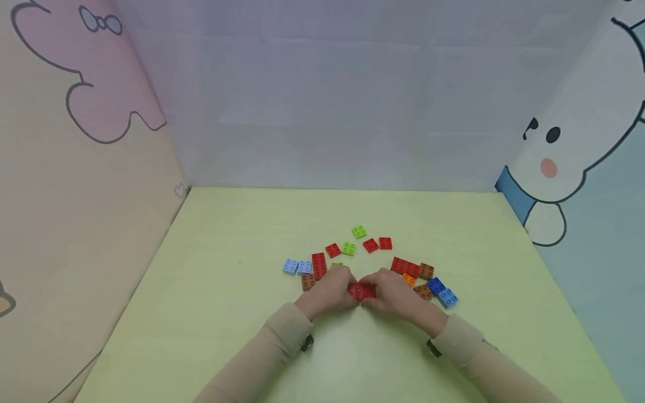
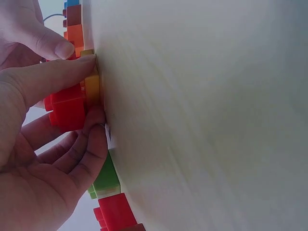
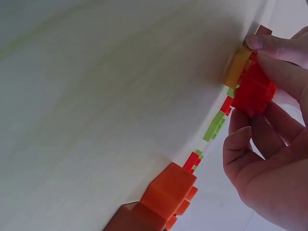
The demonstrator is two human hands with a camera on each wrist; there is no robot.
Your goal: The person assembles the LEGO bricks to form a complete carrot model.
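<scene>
Both hands meet low over the table near the middle of the head view. Between them is a red toy brick (image 1: 361, 291) with studs, above a yellow brick (image 2: 91, 89) close to the tabletop. My left hand (image 1: 332, 290) curls round this pair from the left, its thumb against the yellow brick's side. From the right, my right hand (image 1: 395, 294) pinches the red brick, seen large in the right wrist view, with its thumb on the near face and fingers behind. The yellow brick is hidden from above.
Left of the hands lie two light blue bricks (image 1: 297, 267), a long red brick (image 1: 319, 266) and a brown brick (image 1: 308, 281). Beyond are small red and green bricks (image 1: 349, 248). At right are a long red brick (image 1: 405, 267), an orange brick (image 1: 409, 279), brown bricks and blue bricks (image 1: 442, 291).
</scene>
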